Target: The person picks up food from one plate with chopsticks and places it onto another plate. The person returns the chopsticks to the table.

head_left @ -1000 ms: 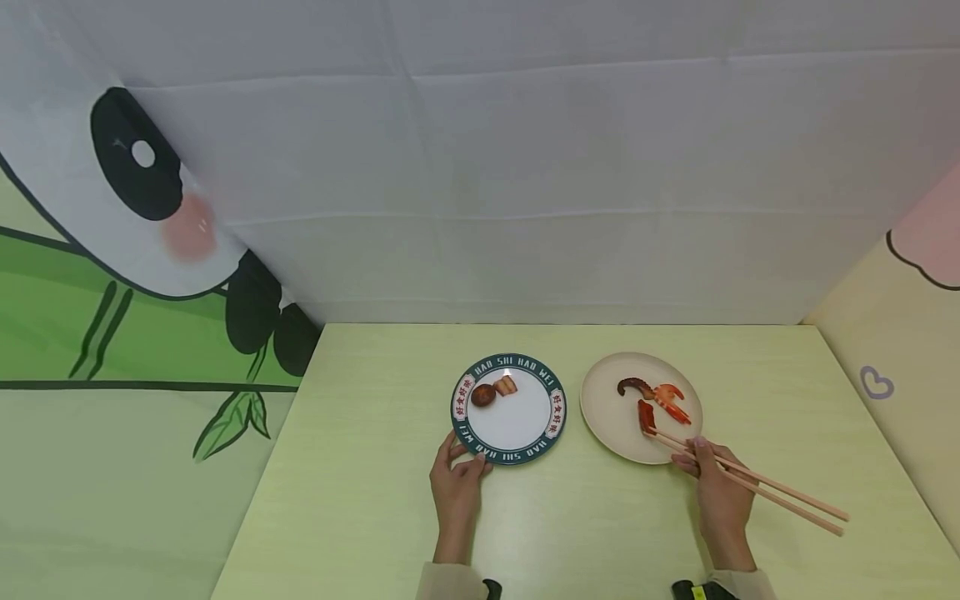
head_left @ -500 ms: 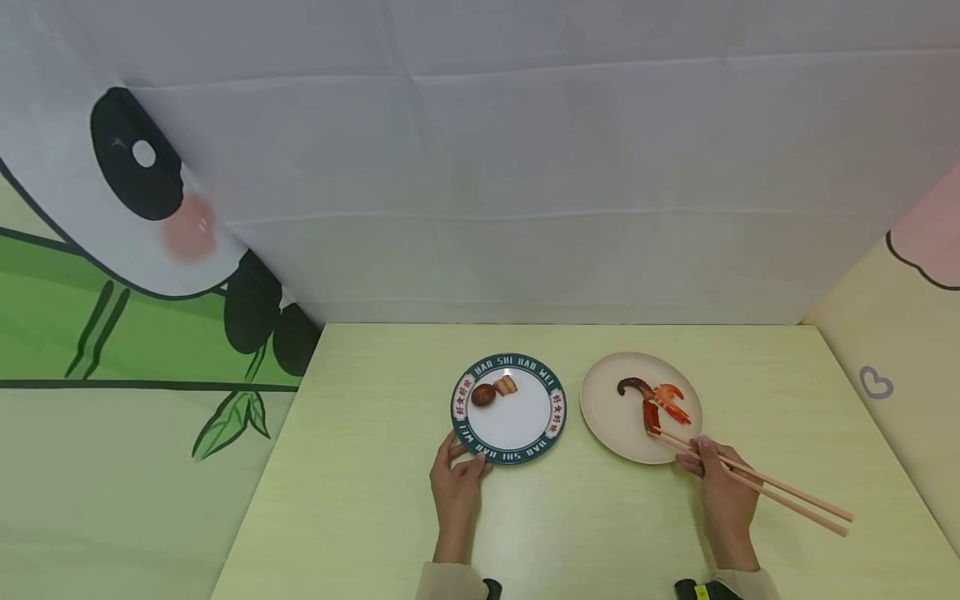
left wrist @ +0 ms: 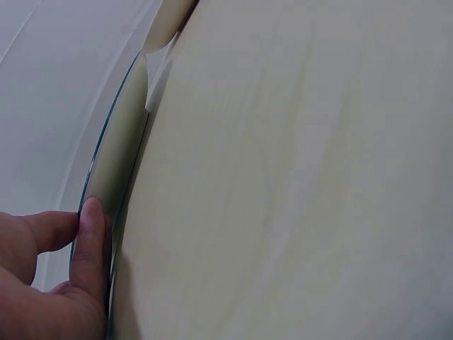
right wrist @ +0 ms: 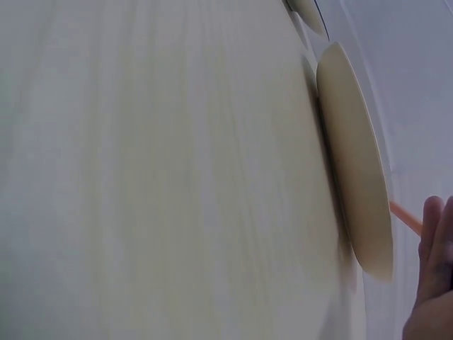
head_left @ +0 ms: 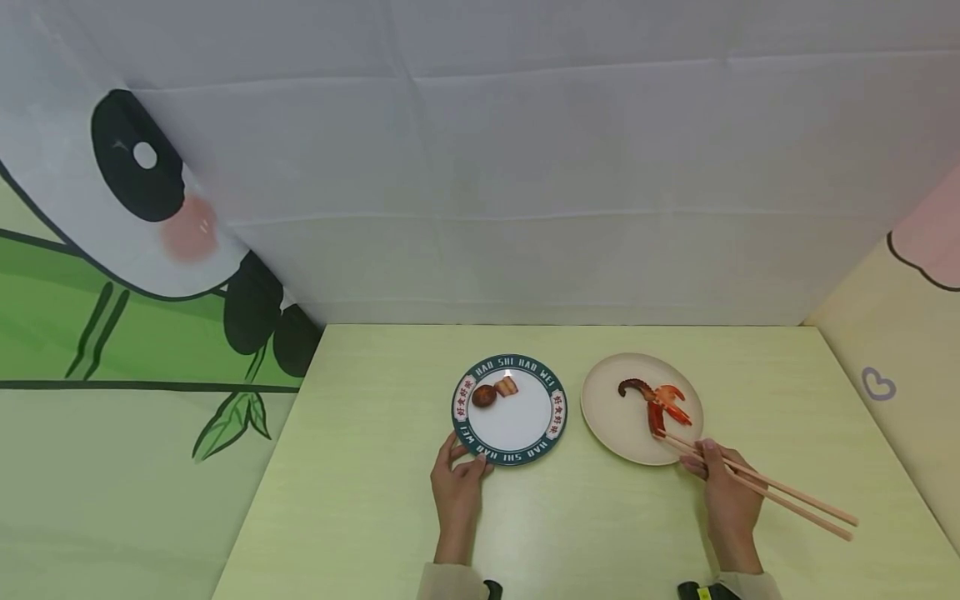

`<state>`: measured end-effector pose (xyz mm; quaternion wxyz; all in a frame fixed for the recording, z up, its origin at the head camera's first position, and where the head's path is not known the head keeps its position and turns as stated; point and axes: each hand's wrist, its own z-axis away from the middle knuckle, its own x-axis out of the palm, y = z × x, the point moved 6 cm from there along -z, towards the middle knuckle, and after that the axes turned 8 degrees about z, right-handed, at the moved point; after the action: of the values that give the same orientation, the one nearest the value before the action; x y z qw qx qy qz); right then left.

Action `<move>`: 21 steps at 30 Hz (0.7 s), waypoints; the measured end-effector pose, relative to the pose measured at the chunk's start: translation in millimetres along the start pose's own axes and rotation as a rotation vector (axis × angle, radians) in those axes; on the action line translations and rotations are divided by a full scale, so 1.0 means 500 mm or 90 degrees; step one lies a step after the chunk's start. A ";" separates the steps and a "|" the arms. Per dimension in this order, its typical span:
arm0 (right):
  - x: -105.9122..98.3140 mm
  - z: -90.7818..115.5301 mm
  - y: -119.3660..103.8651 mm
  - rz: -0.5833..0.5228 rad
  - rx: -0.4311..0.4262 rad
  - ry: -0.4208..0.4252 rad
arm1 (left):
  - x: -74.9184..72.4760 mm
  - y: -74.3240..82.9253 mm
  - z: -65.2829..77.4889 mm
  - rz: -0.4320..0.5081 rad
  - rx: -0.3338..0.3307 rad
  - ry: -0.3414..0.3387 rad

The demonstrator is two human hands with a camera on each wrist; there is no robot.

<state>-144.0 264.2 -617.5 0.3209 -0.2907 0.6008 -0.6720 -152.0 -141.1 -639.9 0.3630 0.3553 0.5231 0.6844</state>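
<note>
My left hand (head_left: 457, 490) pinches the near-left rim of a white plate (head_left: 517, 427) with a dark green lettered border. In the left wrist view, the thumb and a finger (left wrist: 90, 241) lie on either side of that edge. On this plate sit a brown mushroom cap (head_left: 483, 396) and a small striped brown piece (head_left: 506, 386). My right hand (head_left: 729, 496) holds a pair of wooden chopsticks (head_left: 795, 493). Their tips touch the lower end of a reddish-brown strip (head_left: 655, 419) on a beige plate (head_left: 610, 425). Beside the strip are a dark curled tentacle (head_left: 636, 386) and an orange-red claw-like piece (head_left: 672, 402).
Both plates stand side by side on a pale yellow-green table (head_left: 360, 433). A grey-white cloth (head_left: 525, 183) hangs behind it. Printed cartoon panels (head_left: 150, 333) line the left, and a cream wall (head_left: 907, 358) stands at the right.
The chopsticks and right hand have shifted slightly right. The reddish-brown strip has moved right along the beige plate, toward the claw-like piece. My left hand has stayed on the green-bordered plate's rim.
</note>
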 end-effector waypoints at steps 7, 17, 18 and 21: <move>-0.004 -0.001 0.005 0.005 0.002 0.004 | -0.001 -0.003 -0.001 -0.012 -0.008 0.009; -0.007 -0.006 0.012 0.027 0.005 0.001 | -0.002 -0.006 -0.001 -0.013 -0.006 0.007; -0.007 -0.006 0.013 0.029 0.006 0.000 | -0.001 -0.006 -0.001 -0.012 -0.005 0.007; -0.007 -0.007 0.013 0.029 0.011 -0.001 | -0.001 -0.005 -0.002 -0.011 -0.004 0.005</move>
<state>-144.3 268.5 -624.6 0.3391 -0.2744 0.6015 -0.6693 -152.1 -141.4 -642.3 0.3677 0.3469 0.5254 0.6844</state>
